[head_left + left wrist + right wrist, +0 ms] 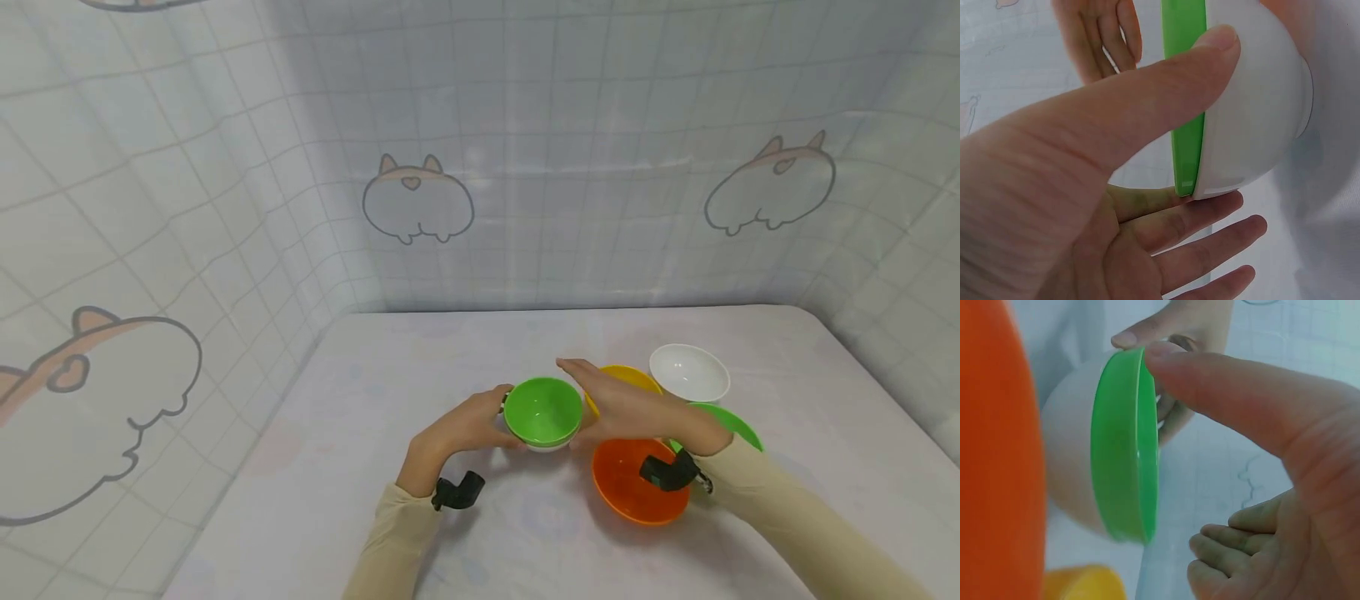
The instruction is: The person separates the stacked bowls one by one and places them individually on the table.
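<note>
A small green bowl (543, 408) sits nested inside a white bowl (1257, 106), whose side bulges out below the green rim. My left hand (471, 423) holds this pair from the left, with the thumb across the white bowl's side and the fingers at the opposite side. On the right, my right hand (633, 410) is spread beside the pair. Its thumb reaches the green rim in the right wrist view; whether it touches cannot be told. Its other fingers stand apart from the bowls.
An orange bowl (637, 487) stands under the right wrist. Behind the right hand is a yellow bowl (628, 375), partly covered. Farther right are another white bowl (688, 372) and a larger green bowl (731, 423), partly hidden by the forearm. Patterned curtains (525, 167) surround the table.
</note>
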Motion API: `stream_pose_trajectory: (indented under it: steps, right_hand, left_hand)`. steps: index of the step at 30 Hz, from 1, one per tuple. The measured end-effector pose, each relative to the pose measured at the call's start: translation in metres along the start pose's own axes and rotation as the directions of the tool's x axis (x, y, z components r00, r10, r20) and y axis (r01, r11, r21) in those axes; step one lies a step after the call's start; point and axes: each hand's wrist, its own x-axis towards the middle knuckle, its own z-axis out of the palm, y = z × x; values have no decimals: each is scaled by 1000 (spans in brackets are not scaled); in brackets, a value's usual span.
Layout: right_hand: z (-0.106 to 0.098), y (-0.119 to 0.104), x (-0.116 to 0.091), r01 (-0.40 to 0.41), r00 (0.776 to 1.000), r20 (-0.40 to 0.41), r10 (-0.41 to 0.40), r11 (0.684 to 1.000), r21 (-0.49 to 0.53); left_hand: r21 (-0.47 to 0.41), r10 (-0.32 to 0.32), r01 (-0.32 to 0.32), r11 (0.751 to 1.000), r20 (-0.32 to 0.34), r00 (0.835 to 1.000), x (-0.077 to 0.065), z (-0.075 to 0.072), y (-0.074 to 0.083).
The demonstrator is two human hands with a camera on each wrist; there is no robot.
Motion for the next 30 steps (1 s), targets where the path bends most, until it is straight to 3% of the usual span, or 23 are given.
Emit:
stream_pose_trajectory:
  steps: [5,14,23,30]
  right_hand:
    - [8,-1,17,69,997,40,-72,996,59]
    - [15,-7,29,-43,995,85,42,999,12]
    - [19,-9,35,-17,996,85,24,996,-82]
    - [22,-10,36,-12,999,39,17,991,-135]
  left_hand:
    - [-9,18,-18,1000,2,1000,-2,-1,-1]
    - [-10,-5,5,1000,13,1000,-4,-1,-2]
    - [3,-21,21,1000,11,1000,-4,-2,-1]
    - [11,-17,17,1000,7,1000,-4,-1,-2]
